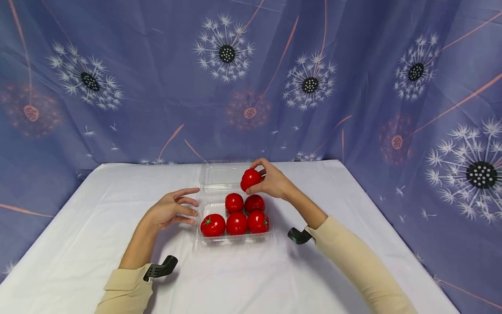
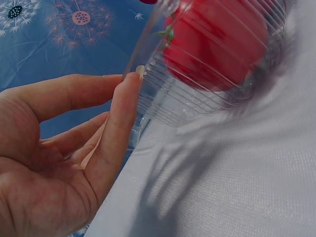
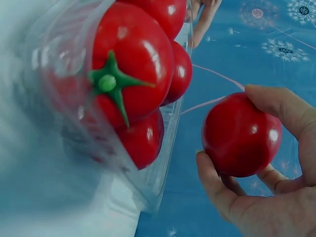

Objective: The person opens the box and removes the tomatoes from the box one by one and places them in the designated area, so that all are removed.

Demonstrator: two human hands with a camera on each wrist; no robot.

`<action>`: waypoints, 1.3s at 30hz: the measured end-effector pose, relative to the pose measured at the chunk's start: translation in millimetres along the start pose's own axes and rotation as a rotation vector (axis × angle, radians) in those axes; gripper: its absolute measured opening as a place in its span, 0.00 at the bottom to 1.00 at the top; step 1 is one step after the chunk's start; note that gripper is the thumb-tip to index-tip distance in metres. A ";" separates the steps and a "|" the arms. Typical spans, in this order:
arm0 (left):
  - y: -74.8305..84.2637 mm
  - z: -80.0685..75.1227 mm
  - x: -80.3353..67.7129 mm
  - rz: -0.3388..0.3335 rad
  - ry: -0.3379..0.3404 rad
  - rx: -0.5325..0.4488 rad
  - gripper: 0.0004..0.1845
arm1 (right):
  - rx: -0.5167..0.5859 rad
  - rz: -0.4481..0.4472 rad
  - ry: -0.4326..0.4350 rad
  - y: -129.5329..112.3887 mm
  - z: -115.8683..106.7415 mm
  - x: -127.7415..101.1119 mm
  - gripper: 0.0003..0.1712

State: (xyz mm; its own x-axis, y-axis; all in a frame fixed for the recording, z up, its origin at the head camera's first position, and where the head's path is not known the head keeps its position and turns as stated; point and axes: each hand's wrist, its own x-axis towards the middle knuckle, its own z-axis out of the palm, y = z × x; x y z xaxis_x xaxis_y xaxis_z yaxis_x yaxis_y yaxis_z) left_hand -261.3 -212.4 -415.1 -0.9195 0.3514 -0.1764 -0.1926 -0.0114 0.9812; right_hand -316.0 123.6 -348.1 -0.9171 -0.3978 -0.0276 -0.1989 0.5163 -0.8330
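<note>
tomatoes (image 1: pixel 235 218): glossy smooth red | container (image 1: pixel 208 174): clear ribbed plastic, shiny | tablecloth (image 1: pixel 98 196): matt white cloth | backdrop (image 1: pixel 157 87): printed blue fabric, creased

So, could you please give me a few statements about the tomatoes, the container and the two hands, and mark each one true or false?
1. The right hand holds a red tomato above the clear plastic container. True.
2. Five tomatoes lie in the container. True.
3. The left hand also holds a tomato. False: it is open, fingertips at the container's side.
4. The container's lid is closed. False: it stands open behind.
5. The table is covered in white cloth. True.
</note>
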 end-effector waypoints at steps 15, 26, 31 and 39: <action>4.9 -1.1 2.2 0.006 0.014 0.035 0.46 | -0.097 -0.037 0.082 5.2 -16.6 -10.6 0.41; 1.2 -0.3 -1.6 0.003 0.014 0.032 0.46 | -0.077 0.032 0.115 19.2 -23.0 -16.6 0.41; 0.3 0.7 -0.5 0.014 0.014 0.022 0.45 | -0.102 0.025 0.153 26.3 -28.7 -19.1 0.41; -2.0 -0.1 0.1 0.007 0.021 0.020 0.45 | -0.111 0.045 0.208 36.0 -35.5 -23.7 0.39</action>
State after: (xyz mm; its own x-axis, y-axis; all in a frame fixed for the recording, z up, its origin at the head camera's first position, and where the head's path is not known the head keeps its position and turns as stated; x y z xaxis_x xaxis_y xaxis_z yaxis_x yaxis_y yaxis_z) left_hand -261.0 -212.4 -417.1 -0.9278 0.3314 -0.1712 -0.1799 0.0047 0.9837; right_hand -313.8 178.5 -357.7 -0.9749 -0.2140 0.0606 -0.1826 0.6145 -0.7675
